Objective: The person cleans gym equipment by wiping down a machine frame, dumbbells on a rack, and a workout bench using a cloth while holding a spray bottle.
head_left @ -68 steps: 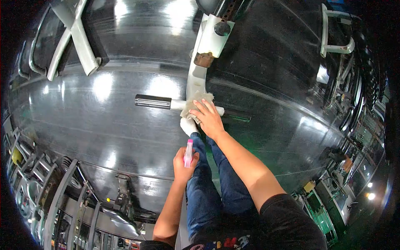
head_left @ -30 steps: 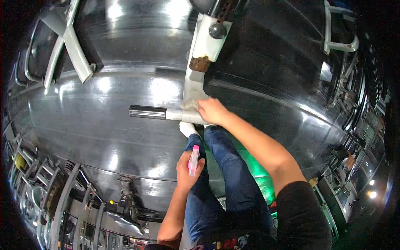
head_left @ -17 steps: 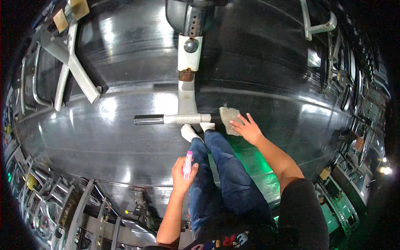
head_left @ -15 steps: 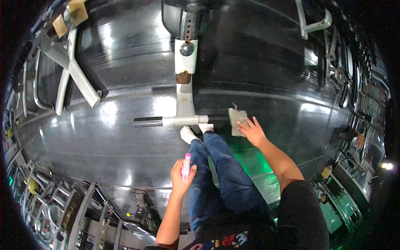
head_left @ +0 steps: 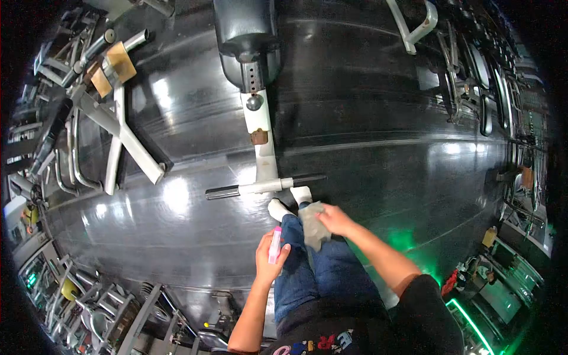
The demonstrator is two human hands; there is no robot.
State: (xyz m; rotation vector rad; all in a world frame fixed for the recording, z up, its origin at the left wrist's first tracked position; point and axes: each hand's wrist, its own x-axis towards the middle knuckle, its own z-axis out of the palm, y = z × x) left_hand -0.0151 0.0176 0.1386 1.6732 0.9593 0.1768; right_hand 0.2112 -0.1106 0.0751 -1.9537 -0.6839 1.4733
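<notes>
My left hand [head_left: 269, 259] is wrapped round a small bottle [head_left: 274, 245] with a pink top, held in front of my left thigh. My right hand [head_left: 336, 220] pinches a grey-beige cloth [head_left: 315, 226], which hangs over my right leg, apart from the machine. Beyond my feet lies the white crossbar [head_left: 260, 187] of a gym machine, with a black grip [head_left: 222, 192] at its left end. From the bar a white post [head_left: 265, 160] runs away to a round black knob [head_left: 254, 103] and a black padded seat [head_left: 246, 23].
At the upper left stands a white crossed frame [head_left: 133, 145] with wooden-coloured pads [head_left: 120, 62]. Another white frame [head_left: 414, 32] is at the upper right. More gym equipment [head_left: 89, 307] fills the lower left, and a green light strip [head_left: 471, 324] glows at the lower right.
My right hand has left the crossbar with the cloth, swung out to the right, then come back in over my legs. My view has shifted, showing more of the seat. The bottle stays in my left hand.
</notes>
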